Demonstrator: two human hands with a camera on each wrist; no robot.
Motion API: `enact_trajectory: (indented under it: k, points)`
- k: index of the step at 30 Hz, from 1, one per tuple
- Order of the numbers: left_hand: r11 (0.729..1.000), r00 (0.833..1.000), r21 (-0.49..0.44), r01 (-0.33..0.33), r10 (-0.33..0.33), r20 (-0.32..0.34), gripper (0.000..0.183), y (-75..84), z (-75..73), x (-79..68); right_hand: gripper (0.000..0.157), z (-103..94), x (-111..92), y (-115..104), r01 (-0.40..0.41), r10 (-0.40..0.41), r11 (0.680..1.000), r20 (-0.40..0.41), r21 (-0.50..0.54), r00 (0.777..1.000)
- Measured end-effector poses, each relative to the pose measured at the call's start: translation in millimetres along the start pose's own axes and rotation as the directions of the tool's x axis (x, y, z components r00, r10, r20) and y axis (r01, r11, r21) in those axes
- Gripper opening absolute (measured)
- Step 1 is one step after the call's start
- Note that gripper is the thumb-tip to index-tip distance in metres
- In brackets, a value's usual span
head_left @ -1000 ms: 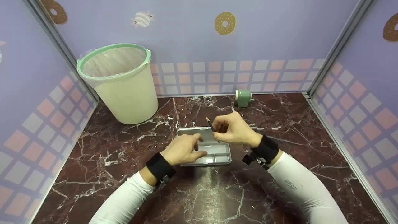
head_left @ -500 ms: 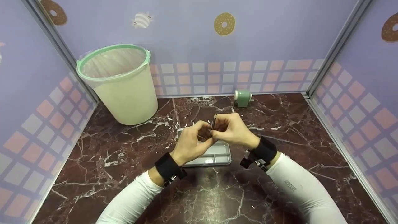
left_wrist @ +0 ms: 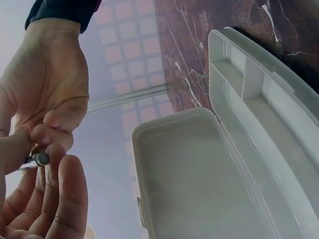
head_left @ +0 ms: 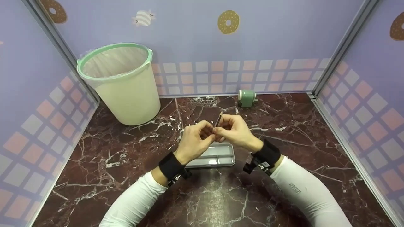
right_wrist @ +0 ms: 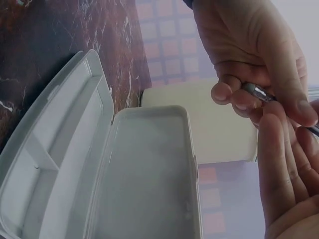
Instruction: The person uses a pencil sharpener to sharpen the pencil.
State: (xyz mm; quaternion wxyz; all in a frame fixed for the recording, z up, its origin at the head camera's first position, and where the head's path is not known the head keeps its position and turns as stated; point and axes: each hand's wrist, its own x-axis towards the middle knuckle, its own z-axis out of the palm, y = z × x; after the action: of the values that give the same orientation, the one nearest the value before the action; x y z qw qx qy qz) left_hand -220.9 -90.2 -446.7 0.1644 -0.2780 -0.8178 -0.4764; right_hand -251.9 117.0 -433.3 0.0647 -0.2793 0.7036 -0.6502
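Walls (head_left: 189, 41) of lilac, printed with doughnuts, sweets and a band of pink and white squares, enclose a dark red, white-veined marble tabletop (head_left: 268, 195). Against the back, toward the left corner, stands a pale bin (head_left: 129, 102) with a green rim and a clear liner. White sleeves (head_left: 309, 186) cover both forearms. Between them, under and just in front of the hands, a grey case (head_left: 221, 150) lies open; its compartmented tray is nearer the person, and its lid (right_wrist: 149, 169), seen smooth inside in the wrist views, is on the far side. The left hand (head_left: 194, 140) and right hand (head_left: 238, 130) meet above the case, fingertips close together, thumbs and fingers of both pinching one pencil. Black bands (head_left: 268, 154) wrap both wrists. Near the back wall, to the right of the bin, sits a green sharpener (head_left: 247, 98) with a white round end. The pencil (head_left: 218, 120), dark and short, tilts between the hands, its bare wooden point up and toward the back wall; a metal-collared end shows among the left fingers.
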Motion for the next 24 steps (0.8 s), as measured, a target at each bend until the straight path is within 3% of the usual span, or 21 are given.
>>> enact_trajectory:
  k: [7,17,24]
  points:
    - [0.999,0.999,-0.01,-0.032,0.032,0.017,0.006,-1.7,-1.6,-0.4,0.011,-5.9,-2.8,2.0,0.026,-0.026,0.999,-0.005,-0.03,1.0]
    - [0.999,0.998,-0.048,-0.006,0.009,0.065,0.012,-6.3,-4.6,-5.1,0.013,-13.5,-1.9,-3.8,0.061,-0.064,0.995,-0.041,-0.079,0.997]
    - [1.0,0.998,0.013,-0.007,0.006,0.057,0.021,-10.0,-7.3,-9.0,0.011,-20.7,-1.4,-6.0,0.089,-0.098,0.985,-0.054,-0.148,0.994]
